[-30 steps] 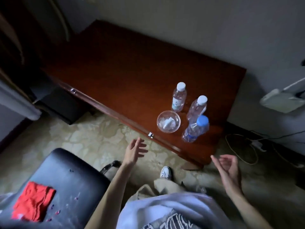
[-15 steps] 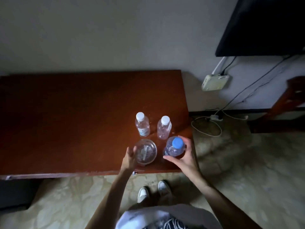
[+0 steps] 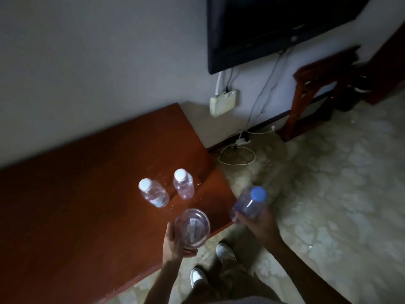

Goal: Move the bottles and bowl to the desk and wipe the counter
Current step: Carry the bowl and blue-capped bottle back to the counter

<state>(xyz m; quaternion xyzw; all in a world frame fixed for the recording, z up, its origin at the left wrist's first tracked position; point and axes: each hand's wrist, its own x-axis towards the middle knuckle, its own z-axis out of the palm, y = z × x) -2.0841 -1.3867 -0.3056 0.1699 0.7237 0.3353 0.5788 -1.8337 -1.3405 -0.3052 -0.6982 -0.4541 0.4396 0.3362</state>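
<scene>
My left hand [image 3: 174, 244] grips a clear glass bowl [image 3: 192, 229], lifted just above the front edge of the reddish-brown wooden counter [image 3: 76, 205]. Something pale lies inside the bowl. My right hand [image 3: 255, 222] holds a clear bottle with a blue cap [image 3: 249, 204], raised off the counter and tilted, past the counter's right corner. Two clear bottles with white caps stay standing on the counter near its right end, the left one [image 3: 153, 193] and the right one [image 3: 183, 183] close together. Small water drops glint on the wood around them.
A dark screen [image 3: 274, 27] hangs on the wall above a pale box [image 3: 222, 102] with cables running to a power strip [image 3: 242, 141] on the patterned floor. A dark wooden stand [image 3: 311, 91] stands at the right. My shoes [image 3: 210, 266] are below the counter's edge.
Both hands reached the counter, closed on the bowl and the blue-capped bottle, and lifted them off. The view has swung to the right and tilted.
</scene>
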